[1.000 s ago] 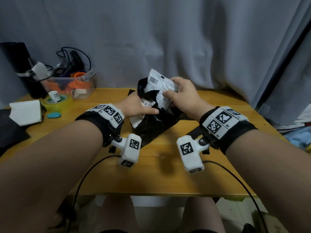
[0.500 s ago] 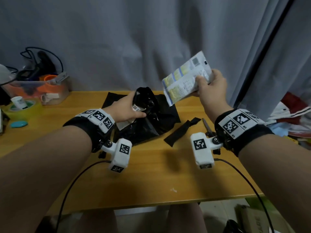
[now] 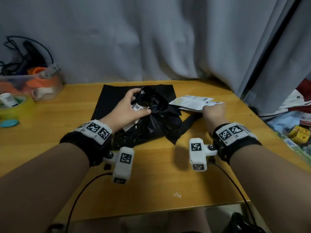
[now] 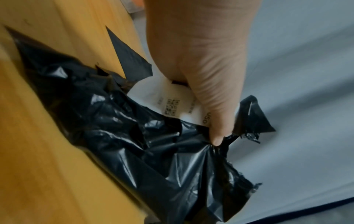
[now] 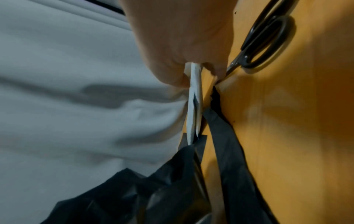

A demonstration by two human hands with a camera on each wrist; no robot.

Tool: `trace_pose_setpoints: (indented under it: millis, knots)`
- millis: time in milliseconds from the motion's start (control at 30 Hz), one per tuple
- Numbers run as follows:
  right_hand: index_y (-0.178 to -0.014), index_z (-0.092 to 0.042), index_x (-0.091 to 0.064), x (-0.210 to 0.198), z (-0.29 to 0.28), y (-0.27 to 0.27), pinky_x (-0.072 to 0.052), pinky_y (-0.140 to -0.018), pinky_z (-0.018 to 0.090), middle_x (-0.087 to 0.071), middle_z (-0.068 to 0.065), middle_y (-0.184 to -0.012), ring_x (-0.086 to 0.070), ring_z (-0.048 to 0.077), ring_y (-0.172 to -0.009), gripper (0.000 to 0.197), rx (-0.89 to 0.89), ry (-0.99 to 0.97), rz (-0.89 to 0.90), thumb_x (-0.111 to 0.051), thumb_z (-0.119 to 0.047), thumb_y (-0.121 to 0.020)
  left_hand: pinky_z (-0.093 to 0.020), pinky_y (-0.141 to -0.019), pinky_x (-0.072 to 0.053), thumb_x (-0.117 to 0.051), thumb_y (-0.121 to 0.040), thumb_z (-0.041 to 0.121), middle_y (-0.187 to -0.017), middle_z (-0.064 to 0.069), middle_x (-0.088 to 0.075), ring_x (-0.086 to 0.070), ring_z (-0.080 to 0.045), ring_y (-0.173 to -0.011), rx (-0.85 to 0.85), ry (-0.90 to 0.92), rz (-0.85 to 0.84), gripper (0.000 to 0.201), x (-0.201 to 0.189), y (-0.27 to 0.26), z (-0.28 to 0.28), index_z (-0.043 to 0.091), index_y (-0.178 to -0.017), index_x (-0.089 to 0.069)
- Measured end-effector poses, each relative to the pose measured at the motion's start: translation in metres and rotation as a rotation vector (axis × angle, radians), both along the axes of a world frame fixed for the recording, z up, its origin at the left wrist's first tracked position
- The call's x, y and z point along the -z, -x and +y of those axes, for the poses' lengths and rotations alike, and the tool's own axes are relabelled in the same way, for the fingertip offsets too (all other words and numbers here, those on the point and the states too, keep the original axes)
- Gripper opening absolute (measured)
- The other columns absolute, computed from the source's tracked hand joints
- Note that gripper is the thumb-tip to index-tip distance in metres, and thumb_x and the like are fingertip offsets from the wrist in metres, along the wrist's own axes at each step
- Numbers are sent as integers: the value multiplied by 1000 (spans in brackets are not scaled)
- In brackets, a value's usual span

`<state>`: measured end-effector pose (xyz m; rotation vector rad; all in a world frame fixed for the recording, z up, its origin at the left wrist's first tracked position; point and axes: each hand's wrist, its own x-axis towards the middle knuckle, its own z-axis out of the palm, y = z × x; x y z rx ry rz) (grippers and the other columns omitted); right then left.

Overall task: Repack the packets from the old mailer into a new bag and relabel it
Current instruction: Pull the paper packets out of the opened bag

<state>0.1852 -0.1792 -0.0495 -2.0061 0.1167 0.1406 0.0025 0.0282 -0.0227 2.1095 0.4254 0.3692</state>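
Far left on the wooden table [image 3: 151, 179]: a clear tub [image 3: 32, 83] of cables and a yellow tape roll [image 3: 16, 107]. Mid-table, left hand [image 3: 125, 110] curled round the crumpled old black mailer [image 3: 151, 125], thumb pressing its white label [image 4: 172, 104]; beneath, a flat black bag [image 3: 111, 98]. Further right, right hand [image 3: 212, 113] pinching the white packets [image 3: 191, 102] low over the table, just beside the mailer. Near that hand, a black torn strip [image 5: 228, 145] and scissors [image 5: 264, 42].
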Motion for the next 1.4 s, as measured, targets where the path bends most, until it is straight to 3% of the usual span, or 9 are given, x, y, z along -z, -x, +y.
trace_pose_setpoints:
  millis: [200,333,433,533,767,900,1133,1300,1400]
  knots:
    - [-140,-8,-35,-28,8,23,-36,-107,41,-46,15,-135,-43,31,-125,60,-112,81,-252,-57,-18,-85,-20,-74,-51,-70,-82,29,-128,3,-48,-61,-9,-97,69,-8,98,69,-1,9,4,27,-138,-29]
    - [-103,-3,-66,-43,33,63,-51,-90,44,-66,11,-95,-64,28,-93,18,-527,-40,-372,-55,-6,-89,-24,-73,-50,-64,-85,36,-121,-3,-53,-61,-13,-92,56,-62,187,61,9,14,7,22,-134,-31]
    - [-103,-5,-68,-38,46,83,-50,-88,34,-66,8,-95,-60,19,-90,20,-786,153,-278,-54,-16,-93,-23,-68,-45,-60,-89,31,-105,3,-53,-56,-8,-79,66,-74,233,57,14,16,5,21,-135,-27]
    - [-99,-4,-67,-23,49,96,-42,-69,25,-63,8,-93,-54,16,-84,28,-987,373,-158,-51,-27,-96,-29,-86,-44,-58,-90,33,-123,-3,-47,-53,-14,-102,77,-108,311,59,23,20,11,20,-137,-24]
    - [-51,-9,-37,-7,55,103,-28,-46,28,-36,5,-50,-37,19,-46,56,-820,481,-148,-46,-39,-97,-39,-102,-42,-57,-85,51,-139,-10,-39,-48,-24,-120,17,-184,478,74,31,30,18,18,-142,-22]
    - [-86,0,-65,-1,65,100,-45,-63,29,-63,12,-82,-59,25,-77,27,-771,583,-215,-62,-26,-90,-32,-94,-42,-58,-83,54,-139,-10,-39,-48,-23,-118,10,-246,531,79,29,30,21,16,-142,-22]
    - [-65,-16,-42,-16,80,96,-37,-74,26,-46,5,-75,-44,18,-66,30,-706,438,29,-52,-15,-93,-31,-82,-43,-53,-82,61,-122,-9,-55,-56,-22,-102,-48,-224,506,85,21,25,24,9,-142,-22]
    - [-78,-16,-56,-23,89,97,-43,-74,25,-57,1,-83,-52,15,-80,11,-664,232,-354,-61,-11,-86,-27,-89,-41,-58,-79,60,-132,-5,-51,-52,-20,-116,-121,-162,305,92,19,25,25,8,-144,-19]
    - [-84,-13,-47,-35,84,97,-34,-57,18,-50,-4,-69,-47,12,-63,12,-700,116,-551,-57,-11,-89,-42,-108,-36,-51,-57,88,-142,-4,-43,-42,-27,-130,-22,-203,322,114,9,30,32,33,-147,-7]
